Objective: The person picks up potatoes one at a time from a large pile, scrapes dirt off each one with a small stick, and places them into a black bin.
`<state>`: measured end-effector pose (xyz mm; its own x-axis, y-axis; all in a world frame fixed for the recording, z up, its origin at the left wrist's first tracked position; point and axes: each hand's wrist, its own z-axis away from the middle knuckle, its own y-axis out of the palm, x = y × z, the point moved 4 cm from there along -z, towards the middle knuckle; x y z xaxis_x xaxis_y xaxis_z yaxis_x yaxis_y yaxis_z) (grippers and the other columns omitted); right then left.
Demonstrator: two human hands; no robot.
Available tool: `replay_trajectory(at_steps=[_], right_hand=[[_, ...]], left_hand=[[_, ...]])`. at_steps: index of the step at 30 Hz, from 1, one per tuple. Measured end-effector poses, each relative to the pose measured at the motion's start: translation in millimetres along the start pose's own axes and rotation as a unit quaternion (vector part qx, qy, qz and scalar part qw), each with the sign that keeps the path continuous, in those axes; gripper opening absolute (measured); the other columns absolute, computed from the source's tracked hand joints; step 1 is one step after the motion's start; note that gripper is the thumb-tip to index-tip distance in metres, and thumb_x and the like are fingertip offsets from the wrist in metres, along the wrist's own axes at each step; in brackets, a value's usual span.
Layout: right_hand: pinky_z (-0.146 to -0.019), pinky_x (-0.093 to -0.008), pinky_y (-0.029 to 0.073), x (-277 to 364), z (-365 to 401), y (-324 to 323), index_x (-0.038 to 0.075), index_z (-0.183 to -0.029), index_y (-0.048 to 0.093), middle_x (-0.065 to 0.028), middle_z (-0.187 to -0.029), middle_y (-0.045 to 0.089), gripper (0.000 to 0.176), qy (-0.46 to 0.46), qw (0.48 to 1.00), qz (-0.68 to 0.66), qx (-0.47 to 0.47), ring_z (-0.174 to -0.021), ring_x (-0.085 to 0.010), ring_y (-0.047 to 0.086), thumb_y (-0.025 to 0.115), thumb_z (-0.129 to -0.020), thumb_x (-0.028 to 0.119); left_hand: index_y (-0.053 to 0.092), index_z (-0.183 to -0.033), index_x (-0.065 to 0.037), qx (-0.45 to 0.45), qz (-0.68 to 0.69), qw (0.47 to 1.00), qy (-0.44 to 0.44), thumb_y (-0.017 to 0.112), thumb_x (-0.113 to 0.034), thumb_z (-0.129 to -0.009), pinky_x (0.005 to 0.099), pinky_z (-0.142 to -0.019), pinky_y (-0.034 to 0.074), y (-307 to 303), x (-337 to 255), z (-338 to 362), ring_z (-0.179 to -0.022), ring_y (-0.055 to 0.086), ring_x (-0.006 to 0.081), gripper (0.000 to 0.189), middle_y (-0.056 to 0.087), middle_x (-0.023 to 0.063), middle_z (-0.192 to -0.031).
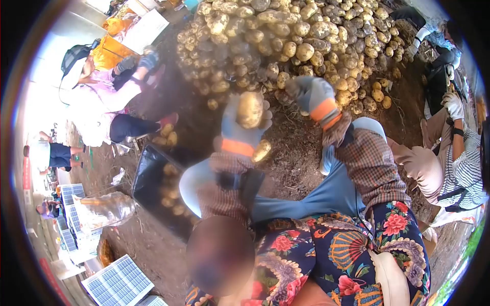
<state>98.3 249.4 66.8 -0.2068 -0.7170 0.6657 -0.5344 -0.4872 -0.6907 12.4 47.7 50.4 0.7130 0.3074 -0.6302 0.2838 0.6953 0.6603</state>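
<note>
My left hand (236, 122), in a grey-blue glove with an orange cuff, is closed round a large yellow potato (250, 110). My right hand (315, 97), in a matching glove, reaches to the near edge of a big potato pile (305, 52). Its fingers bend down toward the potatoes but are blurred, so whether they grip one cannot be made out. Just below my left hand a smaller potato (262, 151) shows over the soil. A black crate (148, 171) with several potatoes in it stands beside my left knee, partly hidden by my arm.
A person in pink (109, 97) sits at the left of the pile, near a few loose potatoes (166, 135). At the right another person (454, 153) in striped clothing wears white gloves. Patterned white boxes (117, 280) and a plastic-wrapped bundle (104, 209) lie lower left.
</note>
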Motion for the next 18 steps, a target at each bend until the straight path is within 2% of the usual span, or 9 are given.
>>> replay_trajectory(at_steps=[1, 2, 5, 7, 9, 11, 15, 16, 18], right_hand=[[-0.059, -0.0397, 0.053, -1, -8, -10, 0.008, -0.084, 0.074, -0.0118, -0.075, 0.07, 0.029, 0.061, 0.998, -0.022, 0.005, -0.065, -0.0251, 0.068, 0.067, -0.097, 0.033], [-0.059, -0.0393, 0.053, 1, -7, -8, 0.008, -0.085, 0.074, -0.0114, -0.074, 0.069, 0.029, -0.003, 0.999, -0.041, 0.002, -0.065, -0.0248, 0.068, 0.067, -0.097, 0.032], [-0.06, -0.0377, 0.052, 13, 3, 4, 0.007, -0.086, 0.074, -0.0106, -0.072, 0.068, 0.03, -0.179, 0.982, -0.065, 0.02, -0.064, -0.0236, 0.067, 0.064, -0.099, 0.032], [-0.06, -0.0364, 0.052, 26, 14, 16, 0.006, -0.087, 0.075, -0.0107, -0.071, 0.067, 0.032, -0.262, 0.963, -0.036, 0.055, -0.063, -0.0226, 0.066, 0.063, -0.1, 0.033], [-0.06, -0.04, 0.051, 12, 3, 18, 0.008, -0.085, 0.074, -0.012, -0.072, 0.067, 0.037, -0.115, 0.992, -0.033, 0.04, -0.064, -0.0286, 0.066, 0.063, -0.099, 0.041], [-0.06, -0.0437, 0.051, -4, -12, 12, 0.011, -0.083, 0.073, -0.0134, -0.074, 0.068, 0.042, 0.027, 0.999, -0.024, 0.015, -0.065, -0.0346, 0.066, 0.064, -0.097, 0.049], [-0.056, -0.0399, 0.049, 25, 10, 11, 0.011, -0.08, 0.07, -0.0104, -0.073, 0.067, 0.032, -0.191, 0.967, -0.168, 0.01, -0.062, -0.0322, 0.064, 0.067, -0.096, 0.039], [-0.055, -0.0384, 0.049, 31, 15, 15, 0.011, -0.082, 0.071, -0.0105, -0.072, 0.067, 0.026, -0.262, 0.961, -0.075, 0.041, -0.063, -0.0319, 0.064, 0.068, -0.096, 0.033], [-0.057, -0.0403, 0.05, 30, 19, 20, 0.013, -0.088, 0.075, -0.011, -0.074, 0.068, 0.022, -0.216, 0.975, -0.014, 0.057, -0.065, -0.0322, 0.065, 0.067, -0.096, 0.032]], left_hand=[[0.064, -0.125, -0.009, 0.034, 0.024, 0.999, -0.013, 0.042, -0.055, -0.103, 0.0436, -0.078, 0.057, 4, -4, 1, -0.091, 0.069, 0.0303, 0.055, 0.072, 0.012, -0.109], [0.065, -0.124, -0.009, -0.001, 0.058, 0.998, -0.018, 0.044, -0.05, -0.104, 0.0422, -0.072, 0.056, 6, -5, 3, -0.087, 0.068, 0.0297, 0.05, 0.071, 0.0122, -0.107], [0.064, -0.125, -0.008, 0.053, 0.083, 0.995, 0.018, 0.046, -0.044, -0.104, 0.0402, -0.066, 0.053, -22, -5, -11, -0.083, 0.068, 0.0286, 0.045, 0.071, 0.0126, -0.107], [0.064, -0.125, -0.008, -0.017, -0.084, 0.993, 0.085, 0.046, -0.042, -0.105, 0.0389, -0.063, 0.052, -18, -6, 2, -0.083, 0.067, 0.0283, 0.044, 0.071, 0.0129, -0.107], [0.064, -0.126, -0.008, -0.04, -0.097, 0.992, 0.073, 0.047, -0.04, -0.105, 0.0375, -0.062, 0.052, -17, -4, 10, -0.083, 0.067, 0.028, 0.042, 0.071, 0.013, -0.107], [0.063, -0.125, -0.007, -0.008, 0.049, 0.999, -0.004, 0.048, -0.04, -0.105, 0.0359, -0.062, 0.052, -16, -3, 10, -0.083, 0.067, 0.0275, 0.041, 0.07, 0.013, -0.107], [0.064, -0.121, -0.008, -0.086, -0.006, 0.993, 0.077, 0.053, -0.044, -0.102, 0.0361, -0.061, 0.052, -18, 0, 5, -0.08, 0.067, 0.026, 0.042, 0.071, 0.0131, -0.107], [0.064, -0.12, -0.008, -0.103, -0.037, 0.988, 0.109, 0.054, -0.045, -0.101, 0.036, -0.062, 0.052, -23, 0, 2, -0.079, 0.067, 0.0258, 0.042, 0.071, 0.0132, -0.107], [0.065, -0.117, -0.01, -0.085, -0.127, 0.981, 0.12, 0.057, -0.049, -0.1, 0.0353, -0.063, 0.052, -21, 1, 4, -0.078, 0.067, 0.0257, 0.044, 0.072, 0.0133, -0.106]])
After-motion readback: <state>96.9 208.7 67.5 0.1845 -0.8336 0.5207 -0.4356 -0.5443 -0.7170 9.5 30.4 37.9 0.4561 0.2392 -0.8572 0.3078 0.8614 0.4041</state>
